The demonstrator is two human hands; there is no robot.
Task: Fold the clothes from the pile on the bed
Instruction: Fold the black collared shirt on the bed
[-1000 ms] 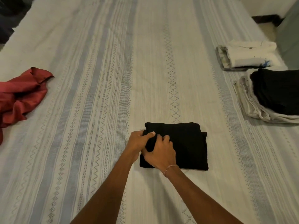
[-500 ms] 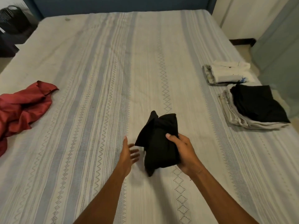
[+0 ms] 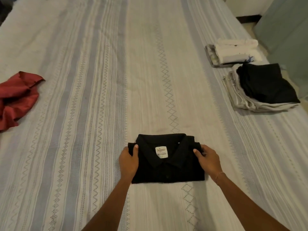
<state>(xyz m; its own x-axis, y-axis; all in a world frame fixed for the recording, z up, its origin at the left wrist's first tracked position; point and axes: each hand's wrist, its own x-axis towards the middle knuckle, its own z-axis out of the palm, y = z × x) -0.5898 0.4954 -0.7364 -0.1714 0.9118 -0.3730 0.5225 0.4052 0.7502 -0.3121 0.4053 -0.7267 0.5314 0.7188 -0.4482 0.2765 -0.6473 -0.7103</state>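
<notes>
Crumpled red garment at nine o'clock on the striped bed, left hand gripping folded black collared shirt at six o'clock, white neck label, writing unreadable, right hand pinching its other edge, folded stacks at two o'clock.

Bed cover: white, with pale blue stripes and woven zigzag and diamond bands.
Wall: pale, top right corner.
Skirting: dark strip under the wall.
Curtain: grey-green, right edge.
Light: dim and warm.
</notes>
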